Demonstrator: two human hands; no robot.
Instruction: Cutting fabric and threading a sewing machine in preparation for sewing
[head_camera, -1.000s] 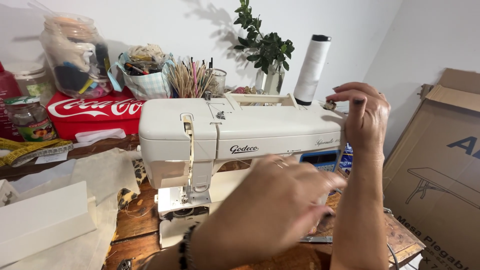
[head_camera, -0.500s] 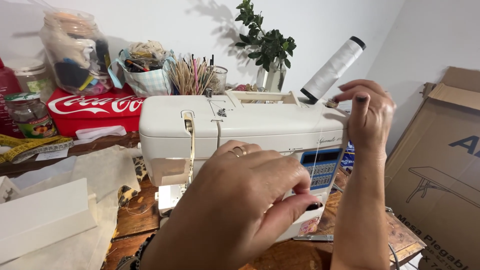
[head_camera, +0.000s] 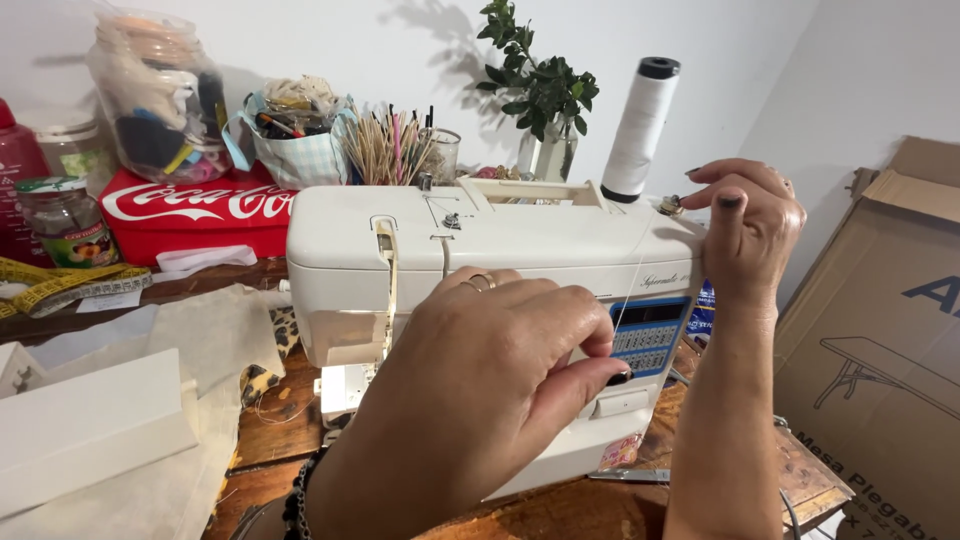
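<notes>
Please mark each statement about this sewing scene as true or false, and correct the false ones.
1. The right hand is at the small bobbin on top of the sewing machine. True.
2. The left hand holds scissors. False: its fingers pinch a thin white thread in front of the machine.
3. The white thread cone stands behind the machine, near its right end. True.
4. The cardboard box lies left of the machine. False: it is on the right.
5. A yellow measuring tape lies at the left. True.
</notes>
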